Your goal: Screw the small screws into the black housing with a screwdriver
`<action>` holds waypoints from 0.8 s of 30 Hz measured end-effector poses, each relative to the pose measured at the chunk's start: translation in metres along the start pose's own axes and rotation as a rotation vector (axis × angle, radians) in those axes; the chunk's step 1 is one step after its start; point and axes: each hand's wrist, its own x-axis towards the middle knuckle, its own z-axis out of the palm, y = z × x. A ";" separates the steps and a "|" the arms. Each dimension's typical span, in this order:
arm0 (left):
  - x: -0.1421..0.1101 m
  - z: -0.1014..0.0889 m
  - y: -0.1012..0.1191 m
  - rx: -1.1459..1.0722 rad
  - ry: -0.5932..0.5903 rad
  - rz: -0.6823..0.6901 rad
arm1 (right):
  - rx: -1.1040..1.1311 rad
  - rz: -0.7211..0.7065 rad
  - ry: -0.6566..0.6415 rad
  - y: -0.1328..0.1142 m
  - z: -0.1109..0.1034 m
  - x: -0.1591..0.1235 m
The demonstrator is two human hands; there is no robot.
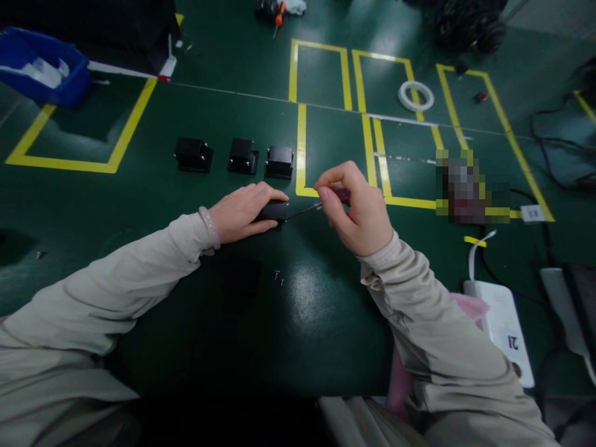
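Observation:
My left hand (244,212) is closed around a small black block (274,211) on the green table, thumb on the near side and fingers on the far side. In my right hand (356,208) is a screwdriver (305,212) with a dark reddish handle. Its thin shaft slants left, and the tip meets the right end of the block, close to the table. Whether it sits in a screw is too small to tell. Several loose screws (277,274) lie nearer to me. Beyond my left hand stand three similar black blocks, among them the middle block (241,154).
A white power bank or charger-like box (500,329) with a cable lies by my right forearm. Yellow tape outlines (302,149) mark the table. Farther off are a white tape roll (416,96), an orange-handled screwdriver (279,17) and a blue bin (69,77).

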 end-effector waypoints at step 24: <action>0.000 0.002 -0.002 0.009 0.016 0.006 | -0.044 -0.010 -0.010 -0.004 -0.002 0.000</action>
